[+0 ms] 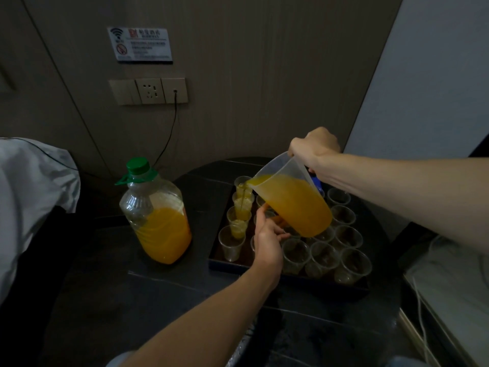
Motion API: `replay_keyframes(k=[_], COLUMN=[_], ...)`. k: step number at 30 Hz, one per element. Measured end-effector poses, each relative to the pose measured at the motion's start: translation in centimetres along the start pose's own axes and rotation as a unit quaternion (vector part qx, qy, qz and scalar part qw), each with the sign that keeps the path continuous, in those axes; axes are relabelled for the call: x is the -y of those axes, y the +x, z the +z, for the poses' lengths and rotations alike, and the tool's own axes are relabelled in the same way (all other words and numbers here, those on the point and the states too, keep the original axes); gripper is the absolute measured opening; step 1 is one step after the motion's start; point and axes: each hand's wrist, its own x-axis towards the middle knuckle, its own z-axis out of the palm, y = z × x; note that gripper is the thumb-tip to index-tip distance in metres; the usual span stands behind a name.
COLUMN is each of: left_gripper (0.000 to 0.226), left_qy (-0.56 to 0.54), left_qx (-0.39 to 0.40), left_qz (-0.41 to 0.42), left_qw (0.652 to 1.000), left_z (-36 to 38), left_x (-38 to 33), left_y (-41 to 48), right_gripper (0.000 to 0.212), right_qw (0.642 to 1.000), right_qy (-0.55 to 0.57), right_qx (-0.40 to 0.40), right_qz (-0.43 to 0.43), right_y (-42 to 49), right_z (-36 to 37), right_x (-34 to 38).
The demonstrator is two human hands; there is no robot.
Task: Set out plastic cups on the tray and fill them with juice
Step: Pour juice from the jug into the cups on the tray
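Observation:
A dark tray point(227, 266) on the round black table holds several clear plastic cups point(322, 258) in rows. My right hand point(316, 147) grips the handle of a clear jug point(293, 200) of orange juice, tilted left over the tray. A thin stream falls from its spout into a cup point(238, 226) in the left column, which is partly full. The cups behind it in that column hold juice; the front one point(231, 243) looks empty. My left hand point(267, 234) reaches in under the jug, its fingers touching the jug's underside.
A large clear bottle point(156, 215) with a green cap, about half full of orange juice, stands on the table left of the tray. White bedding point(31, 197) lies at the far left. A black cable point(169, 133) hangs from the wall socket behind the table.

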Motion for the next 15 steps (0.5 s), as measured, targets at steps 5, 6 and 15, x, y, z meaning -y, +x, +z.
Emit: replay_keyframes(k=[5,6,15], left_gripper=[0.071,0.067,0.064], left_qy=[0.001,0.003,0.005], left_qx=[0.0,-0.003,0.003], left_qz=[0.007,0.008,0.011], left_qw=[1.0,1.0,1.0], left_z=[-0.03,-0.05,0.16], left_x=[-0.07,-0.03,0.19], left_y=[-0.05,0.03,0.31], right_gripper=[0.028,0.028,0.02], right_qw=[1.0,1.0,1.0], right_qy=[0.0,0.003,-0.01], right_qx=[0.004,0.004,-0.001], right_qz=[0.003,0.003,-0.001], right_y=[-0.05,-0.05,-0.13], right_z=[-0.04,-0.05,-0.28], right_x=[0.21,0.21,0.49])
